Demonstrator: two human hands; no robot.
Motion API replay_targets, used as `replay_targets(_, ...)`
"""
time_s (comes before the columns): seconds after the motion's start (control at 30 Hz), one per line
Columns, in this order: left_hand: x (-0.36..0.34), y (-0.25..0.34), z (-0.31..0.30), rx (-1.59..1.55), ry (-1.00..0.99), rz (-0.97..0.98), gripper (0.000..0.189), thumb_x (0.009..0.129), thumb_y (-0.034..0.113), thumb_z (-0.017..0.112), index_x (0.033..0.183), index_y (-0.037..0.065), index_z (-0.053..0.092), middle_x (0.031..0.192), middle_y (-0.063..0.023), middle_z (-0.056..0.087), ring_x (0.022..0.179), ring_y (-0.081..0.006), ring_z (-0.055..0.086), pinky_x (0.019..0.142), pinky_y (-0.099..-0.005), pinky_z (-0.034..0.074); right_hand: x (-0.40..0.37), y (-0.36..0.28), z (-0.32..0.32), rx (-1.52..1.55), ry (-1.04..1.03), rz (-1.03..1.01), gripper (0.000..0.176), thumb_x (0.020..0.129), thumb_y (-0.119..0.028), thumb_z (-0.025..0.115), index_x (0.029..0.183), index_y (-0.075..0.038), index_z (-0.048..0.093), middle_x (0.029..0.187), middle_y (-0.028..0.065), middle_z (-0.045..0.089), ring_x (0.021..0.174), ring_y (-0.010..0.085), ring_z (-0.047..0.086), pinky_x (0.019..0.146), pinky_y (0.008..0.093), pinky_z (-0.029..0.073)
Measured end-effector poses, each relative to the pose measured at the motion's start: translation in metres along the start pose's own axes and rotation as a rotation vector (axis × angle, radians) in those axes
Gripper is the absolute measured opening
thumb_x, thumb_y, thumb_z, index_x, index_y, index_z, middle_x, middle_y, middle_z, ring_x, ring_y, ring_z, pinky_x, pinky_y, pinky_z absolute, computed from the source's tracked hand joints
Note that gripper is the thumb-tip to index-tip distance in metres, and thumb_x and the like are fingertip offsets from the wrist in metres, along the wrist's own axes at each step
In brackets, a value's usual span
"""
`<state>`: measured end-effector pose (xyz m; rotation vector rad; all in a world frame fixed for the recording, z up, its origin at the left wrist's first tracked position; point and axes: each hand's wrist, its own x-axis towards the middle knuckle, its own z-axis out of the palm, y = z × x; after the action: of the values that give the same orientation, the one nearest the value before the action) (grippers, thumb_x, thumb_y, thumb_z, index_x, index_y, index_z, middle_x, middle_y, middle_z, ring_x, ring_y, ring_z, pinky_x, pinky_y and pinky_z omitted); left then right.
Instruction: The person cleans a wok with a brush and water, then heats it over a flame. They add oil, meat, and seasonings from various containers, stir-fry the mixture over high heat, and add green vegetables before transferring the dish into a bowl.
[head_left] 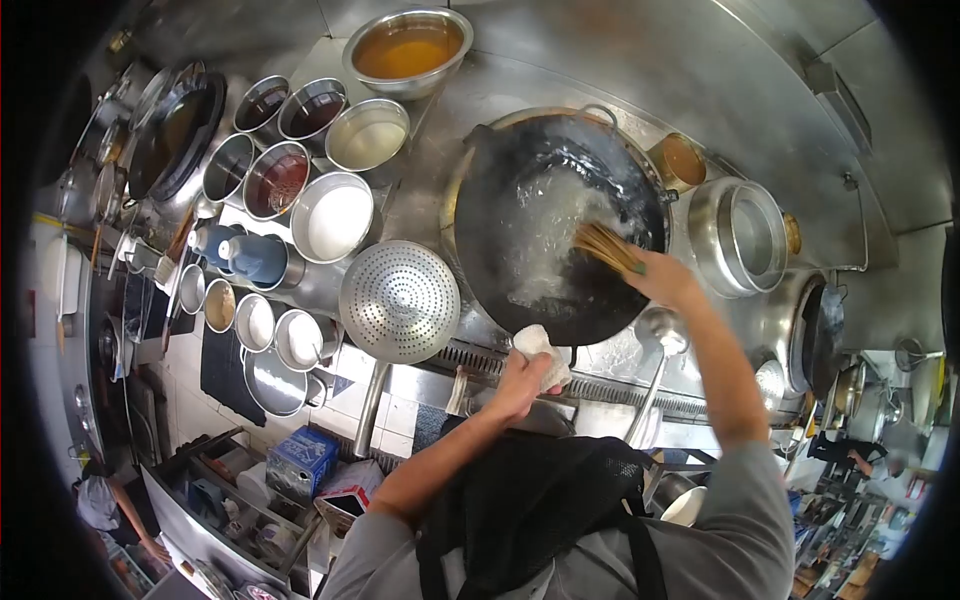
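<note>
A large black wok sits on the stove with steaming, swirling water in it. My right hand reaches over the wok's right side, its fingers closed around a bamboo wok brush. The bristles point left into the water. At the near rim, my left hand grips a folded white cloth; whether the cloth touches the rim is hard to tell. To the left lies a perforated strainer, its handle toward me. A ladle rests to the right of the wok.
Several metal pots of sauces and seasonings, including a white-filled pot, stand at left beside blue-capped bottles. A bowl of amber liquid is at the back. A steel pot stands right. Other people are at both far edges.
</note>
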<state>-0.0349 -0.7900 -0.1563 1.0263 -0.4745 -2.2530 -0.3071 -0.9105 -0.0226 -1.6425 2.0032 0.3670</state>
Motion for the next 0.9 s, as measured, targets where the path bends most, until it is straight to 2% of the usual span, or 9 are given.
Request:
replay_targets(0.2, 0.008, -0.004, -0.002, 0.095, 0.013, 0.082, 0.027, 0.098, 0.011, 0.054, 0.123, 0.006, 0.046, 0.109, -0.0112, 0.062, 0.088, -0.0205, 0.068, 0.057, -0.0316, 0.057, -0.026, -0.049, 0.11, 0.268, 0.171, -0.07, 0.065, 0.095, -0.043, 0.058, 0.153, -0.021, 0.039, 0.097, 0.029, 0.071, 0.093, 0.0511, 0.068, 0.086, 0.0568, 0.055)
replay_targets(0.33, 0.007, -0.003, -0.006, 0.112, -0.032, 0.106, 0.028, 0.097, 0.011, 0.055, 0.124, 0.006, 0.048, 0.109, -0.0106, 0.063, 0.087, -0.0216, 0.068, 0.054, -0.0327, 0.056, -0.058, 0.047, 0.07, -0.099, 0.039, -0.178, 0.061, 0.095, -0.041, 0.062, 0.15, -0.023, 0.044, 0.104, 0.0256, 0.072, 0.09, 0.0466, 0.069, 0.085, 0.0515, 0.055)
replay_targets(0.4, -0.002, 0.0, 0.001, 0.054, 0.024, 0.03, 0.031, 0.097, 0.013, 0.055, 0.126, 0.005, 0.048, 0.107, -0.0104, 0.064, 0.087, -0.0224, 0.068, 0.053, -0.0338, 0.055, -0.025, 0.056, 0.029, -0.185, 0.048, 0.107, 0.062, 0.094, -0.044, 0.062, 0.151, -0.023, 0.044, 0.103, 0.0244, 0.072, 0.089, 0.0455, 0.07, 0.083, 0.053, 0.055)
replay_targets(0.47, 0.0, -0.006, -0.002, 0.064, 0.02, 0.028, 0.033, 0.096, 0.014, 0.056, 0.127, 0.005, 0.049, 0.105, -0.01, 0.065, 0.086, -0.0226, 0.068, 0.051, -0.0336, 0.052, 0.039, 0.033, 0.019, -0.063, 0.229, 0.097, 0.064, 0.093, -0.043, 0.061, 0.15, -0.02, 0.043, 0.102, 0.0233, 0.073, 0.097, 0.0444, 0.07, 0.088, 0.0547, 0.054)
replay_targets(0.53, -0.002, 0.001, 0.0, 0.04, 0.017, -0.06, 0.032, 0.096, 0.015, 0.057, 0.125, 0.006, 0.051, 0.104, -0.0103, 0.066, 0.086, -0.0222, 0.068, 0.051, -0.0325, 0.049, 0.103, 0.004, 0.056, 0.088, 0.403, 0.009, 0.063, 0.094, -0.042, 0.061, 0.152, -0.025, 0.042, 0.087, 0.0226, 0.073, 0.074, 0.036, 0.073, 0.067, 0.0488, 0.058)
replay_targets(0.6, 0.002, -0.004, -0.008, 0.025, 0.006, -0.067, 0.031, 0.095, 0.016, 0.058, 0.124, 0.006, 0.052, 0.105, -0.0102, 0.067, 0.086, -0.0224, 0.068, 0.051, -0.0327, 0.047, 0.102, -0.06, 0.077, 0.526, 0.306, 0.053, 0.065, 0.095, -0.037, 0.063, 0.154, -0.021, 0.04, 0.081, 0.0218, 0.071, 0.06, 0.0267, 0.071, 0.051, 0.0421, 0.055)
replay_targets(0.67, 0.004, -0.003, -0.012, 0.04, -0.049, -0.096, 0.028, 0.096, 0.017, 0.059, 0.123, 0.007, 0.054, 0.108, -0.0087, 0.066, 0.092, -0.0233, 0.068, 0.061, -0.0375, 0.055, 0.046, -0.124, 0.065, 0.968, 0.157, 0.114, 0.07, 0.096, -0.035, 0.066, 0.156, -0.013, 0.038, 0.079, 0.0163, 0.068, 0.05, 0.0196, 0.063, 0.041, 0.035, 0.049)
replay_targets(0.77, -0.014, 0.013, 0.009, -0.07, 0.03, -0.104, 0.029, 0.1, 0.021, 0.059, 0.125, 0.009, 0.053, 0.114, -0.008, 0.065, 0.101, -0.0239, 0.068, 0.077, -0.0447, 0.059, 0.0, -0.125, 0.063, 1.086, -0.084, -0.006, 0.072, 0.095, -0.033, 0.066, 0.158, -0.017, 0.035, 0.077, 0.0139, 0.063, 0.048, 0.0177, 0.06, 0.039, 0.0314, 0.048)
replay_targets(0.9, -0.026, 0.009, 0.02, -0.056, 0.197, -0.059, 0.03, 0.103, 0.022, 0.057, 0.129, 0.009, 0.052, 0.12, -0.0085, 0.064, 0.109, -0.0242, 0.066, 0.089, -0.0506, 0.058, -0.045, -0.059, 0.071, 0.764, -0.055, -0.065, 0.066, 0.095, -0.039, 0.067, 0.153, -0.016, 0.046, 0.077, 0.0089, 0.063, 0.062, 0.0195, 0.067, 0.051, 0.0313, 0.054)
